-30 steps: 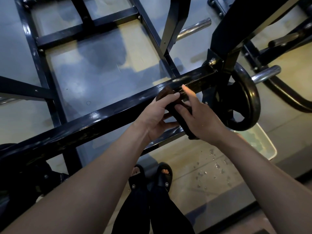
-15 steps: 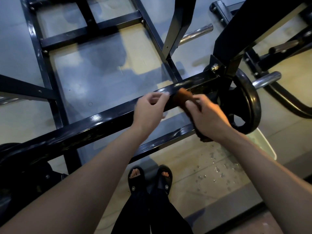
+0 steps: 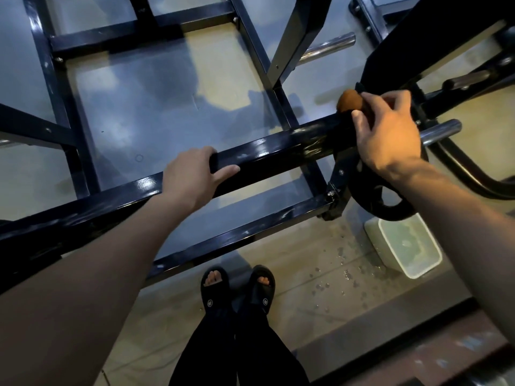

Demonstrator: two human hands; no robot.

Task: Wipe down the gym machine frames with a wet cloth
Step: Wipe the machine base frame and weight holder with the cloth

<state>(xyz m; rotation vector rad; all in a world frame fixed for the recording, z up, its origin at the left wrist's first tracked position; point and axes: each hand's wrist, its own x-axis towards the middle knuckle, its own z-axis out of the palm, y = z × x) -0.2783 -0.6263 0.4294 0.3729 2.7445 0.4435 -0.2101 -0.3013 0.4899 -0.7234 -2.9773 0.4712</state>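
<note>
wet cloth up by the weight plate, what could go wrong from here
The right hand holds the wet cloth beside the joint above the weight plate; fingers could get pinched there. Water drops lie near the sandals, so a slip is possible. The water tub by the feet could be kicked.

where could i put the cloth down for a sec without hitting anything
Free: the floor panel bordered by frame bars beyond the long bar, and the tan strip between the sandals and the water tub, though it is speckled with drops. Crowded: around the right hand holding the cloth, beside the weight plate.
</note>
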